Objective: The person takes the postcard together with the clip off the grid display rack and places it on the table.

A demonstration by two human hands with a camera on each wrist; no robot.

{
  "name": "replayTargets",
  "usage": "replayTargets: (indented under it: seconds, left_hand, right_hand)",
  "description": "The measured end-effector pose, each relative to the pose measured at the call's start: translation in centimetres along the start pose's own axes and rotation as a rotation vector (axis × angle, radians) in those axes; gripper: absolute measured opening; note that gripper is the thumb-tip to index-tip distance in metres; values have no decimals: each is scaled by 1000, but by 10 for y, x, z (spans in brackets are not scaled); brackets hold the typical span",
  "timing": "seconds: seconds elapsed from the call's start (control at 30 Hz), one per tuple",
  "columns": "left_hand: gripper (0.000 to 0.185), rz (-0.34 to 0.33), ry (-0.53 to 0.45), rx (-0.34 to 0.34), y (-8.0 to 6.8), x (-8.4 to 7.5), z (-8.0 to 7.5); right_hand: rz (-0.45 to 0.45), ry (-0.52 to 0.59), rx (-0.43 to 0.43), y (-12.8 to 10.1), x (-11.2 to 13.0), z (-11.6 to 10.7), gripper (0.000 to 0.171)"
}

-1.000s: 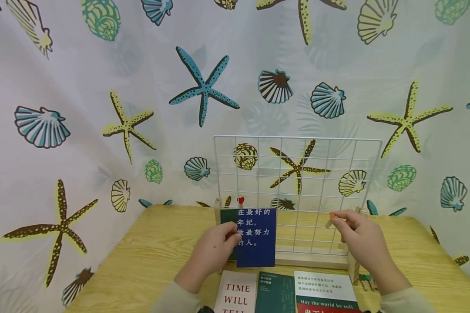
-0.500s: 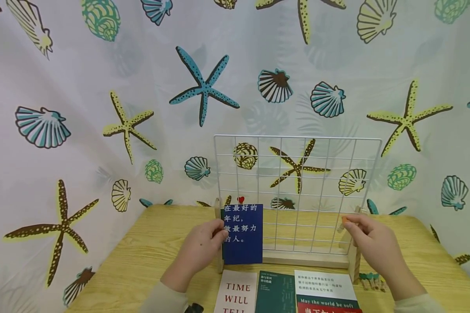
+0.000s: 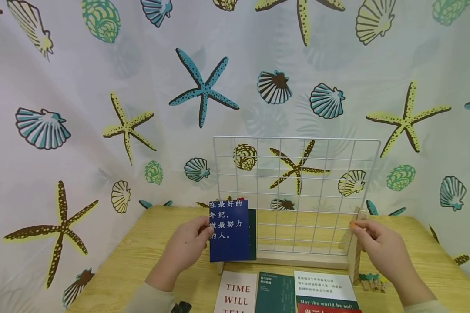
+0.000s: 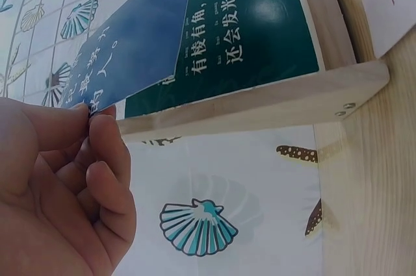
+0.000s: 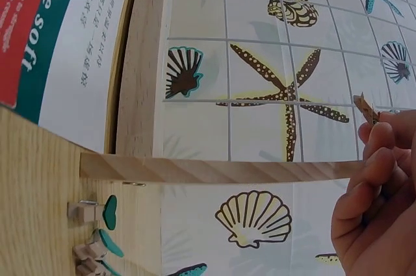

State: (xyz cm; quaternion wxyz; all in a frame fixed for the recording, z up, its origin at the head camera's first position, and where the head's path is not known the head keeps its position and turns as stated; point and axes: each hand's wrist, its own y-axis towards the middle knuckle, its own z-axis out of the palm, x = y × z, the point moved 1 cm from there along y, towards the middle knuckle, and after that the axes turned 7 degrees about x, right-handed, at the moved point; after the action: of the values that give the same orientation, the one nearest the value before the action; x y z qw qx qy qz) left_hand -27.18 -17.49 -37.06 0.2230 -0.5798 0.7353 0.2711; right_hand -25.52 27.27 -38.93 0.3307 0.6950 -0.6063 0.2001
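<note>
My left hand (image 3: 186,243) pinches the left edge of a blue postcard (image 3: 229,248) with white writing, held upright before the left end of a white wire grid (image 3: 280,157). Behind it, a dark green card (image 4: 260,42) rests against the grid, largely covered by the blue one in the head view. A red heart clip top (image 3: 240,199) peeks over the blue card. Out by the grid's right post, my right hand (image 3: 384,250) pinches a small wooden clothespin (image 5: 366,108) with an orange top, between thumb and fingertips.
Wooden posts and a base bar (image 3: 305,260) carry the grid. Several cards lie in front, including a white one (image 3: 236,282), a green one (image 3: 274,289) and a red one (image 3: 329,308). Several clothespins with green hearts (image 3: 372,280) lie right of the stand. A patterned curtain hangs behind.
The blue postcard has moved left with my left hand, across the green card, whose right edge now shows. My right hand has moved right with the clothespin, toward the grid's right post.
</note>
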Motion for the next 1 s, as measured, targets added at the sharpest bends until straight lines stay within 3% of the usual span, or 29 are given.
replayTargets:
  seconds: [0.67,1.0]
  left_hand:
    - [16,-56,-59,5,-4,18,-28]
    - [18,-49,-86,-15,-5,32,-40]
  right_hand:
    - [86,-33,35,-8,-19,-10,58]
    - [74,-35,25,-10,-28,-14,57]
